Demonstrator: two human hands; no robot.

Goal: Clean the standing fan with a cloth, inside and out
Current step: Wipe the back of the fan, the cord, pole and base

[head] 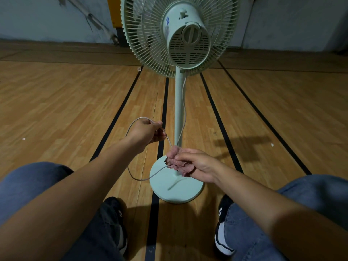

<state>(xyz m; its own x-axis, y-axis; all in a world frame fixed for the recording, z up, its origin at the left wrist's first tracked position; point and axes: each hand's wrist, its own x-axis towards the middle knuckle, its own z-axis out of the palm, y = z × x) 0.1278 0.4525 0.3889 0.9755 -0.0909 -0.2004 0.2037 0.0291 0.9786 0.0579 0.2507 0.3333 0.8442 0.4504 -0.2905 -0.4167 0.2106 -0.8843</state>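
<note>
A pale green standing fan [179, 110] faces away from me, with its motor housing [186, 36] and rear grille [143, 40] up top and its round base [175, 185] on the floor between my feet. My left hand [146, 131] pinches the fan's white power cord [135, 178], which loops out to the left and back. My right hand [195, 163] grips a crumpled pink cloth [178, 162] bunched around the cord just above the base, close to the pole.
Wooden floor [66, 110] with black lines runs to a grey wall [47, 17]. My jeans-clad knees [33, 181] and black-and-white shoes [222, 238] flank the base. A yellow-and-black panel [114, 14] stands behind the fan. Small white scraps [272, 145] lie on the floor.
</note>
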